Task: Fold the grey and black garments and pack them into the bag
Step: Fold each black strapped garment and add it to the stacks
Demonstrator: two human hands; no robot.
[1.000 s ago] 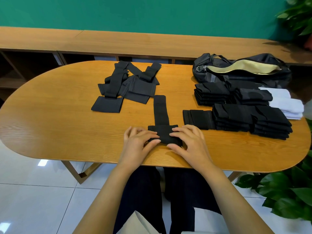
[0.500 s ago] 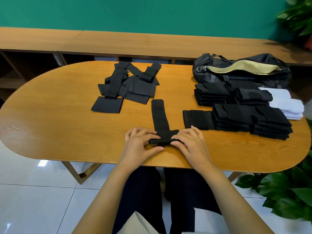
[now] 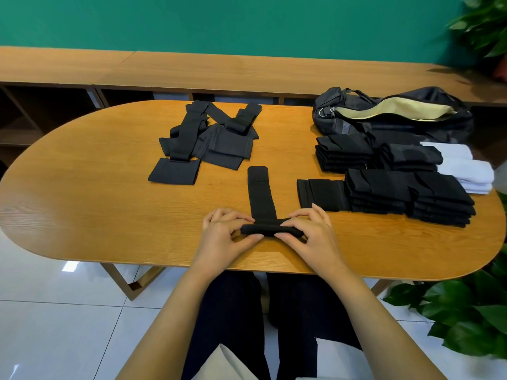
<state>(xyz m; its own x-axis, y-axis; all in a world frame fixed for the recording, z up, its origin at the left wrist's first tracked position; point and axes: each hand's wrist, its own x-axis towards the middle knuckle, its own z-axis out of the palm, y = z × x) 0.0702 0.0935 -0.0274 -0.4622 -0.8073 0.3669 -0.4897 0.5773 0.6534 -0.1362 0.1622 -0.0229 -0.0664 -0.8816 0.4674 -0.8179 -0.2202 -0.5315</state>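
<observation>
Far to the left of the grip, the wooden table (image 3: 82, 193) showed only bare grain. Beyond the grip and a little to its left lay a loose pile of black garments (image 3: 211, 141), their straps crossing one another, well apart from the hands.

The left hand (image 3: 222, 239) pinched the left end of a black garment (image 3: 259, 196), thumb on the near side and curled fingers on the far side. The end of the garment nearest the person was rolled into a tight bar across the grip, near the table's front edge. The rest ran away from the grip as a flat strip lying on the table. The right hand (image 3: 312, 239) gripped the right end of the same roll in the same way, thumb nearest the person and fingers curled over the top.

Just right of the grip and slightly beyond it, a flat folded piece (image 3: 321, 193) lay touching a low stack of folded garments (image 3: 406, 196). Two more folded stacks (image 3: 343, 153) sat behind that one. Further right were folded white cloths (image 3: 466, 174). Beyond the stacks, at the table's far right, a dark bag (image 3: 326, 124) lay unzipped, showing a pale lining. A leafy plant (image 3: 466, 316) stood on the floor right of the grip.
</observation>
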